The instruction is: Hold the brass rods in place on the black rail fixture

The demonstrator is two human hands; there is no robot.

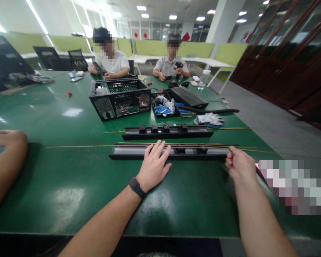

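Note:
Across the green table in front of me lies a long black rail-like track [133, 156] with a pale inner channel and black clips [202, 148] on it. Thin brass-coloured rods [80, 146] run along its top and stick out past both ends. My left hand [155, 166], with a dark watch on the wrist, rests flat on the track's middle, fingers spread over the rods. At the right end my right hand [240, 162] is closed in a pinch around the thin rods; its fingertips partly hide them. A second black track [168, 135] with several black clips lies just behind, parallel.
Beyond the tracks stand an open black computer case [120, 101], a black tray with blue-and-white gloves [164, 106] and a flat black box [188, 97]. More gloves [210, 120] lie right. Another person's arm [8, 157] rests at left; two people [111, 60] sit opposite.

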